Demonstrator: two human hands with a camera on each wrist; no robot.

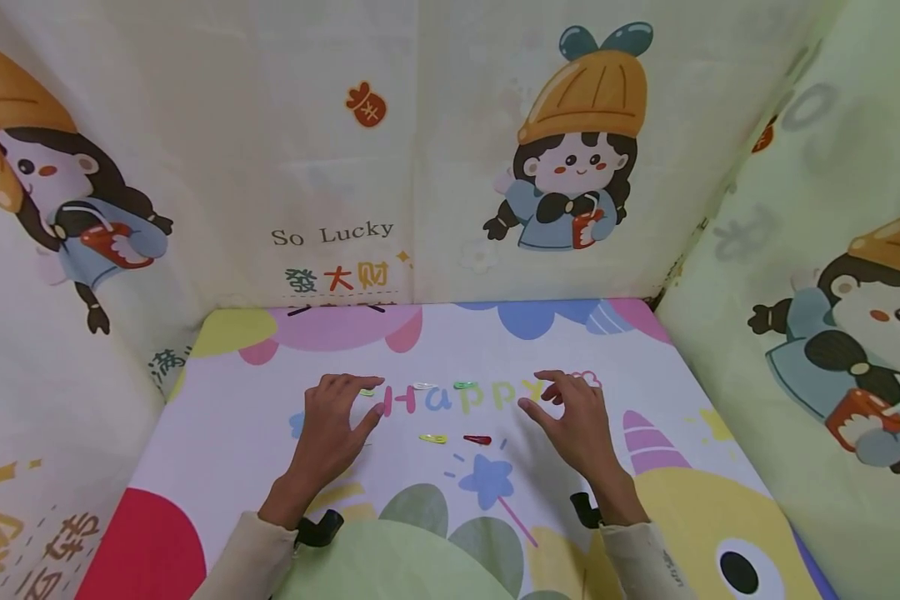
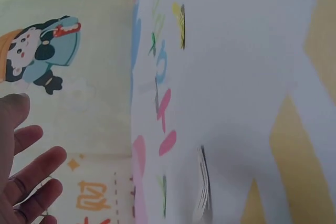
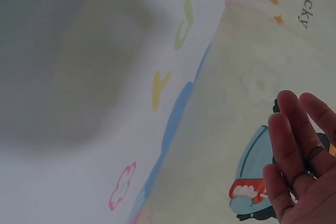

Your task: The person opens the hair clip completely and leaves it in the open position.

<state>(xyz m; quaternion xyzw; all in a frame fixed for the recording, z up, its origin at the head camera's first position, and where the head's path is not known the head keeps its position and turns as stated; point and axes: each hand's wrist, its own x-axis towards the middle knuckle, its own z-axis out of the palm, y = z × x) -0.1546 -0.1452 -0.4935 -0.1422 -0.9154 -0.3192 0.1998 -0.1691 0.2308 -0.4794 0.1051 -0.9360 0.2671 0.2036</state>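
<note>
Hands (image 1: 450,425) lie open, fingers relaxed, flanking yellow clip (image 1: 432,437) and red clip (image 1: 477,439) on mat (image 1: 645,375).

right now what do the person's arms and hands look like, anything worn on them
Both arms wear long, pale beige sleeves reaching the wrists. A black mount is strapped at each wrist, beside the left hand and the right hand. Both hands are bare, without gloves. In the right wrist view, thin rings circle two fingers of the right hand.

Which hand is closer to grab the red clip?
Probably the right hand: the red hair clip lies just nearer its thumb. The left hand is nearer the yellow hair clip. Both hands are open.
</note>
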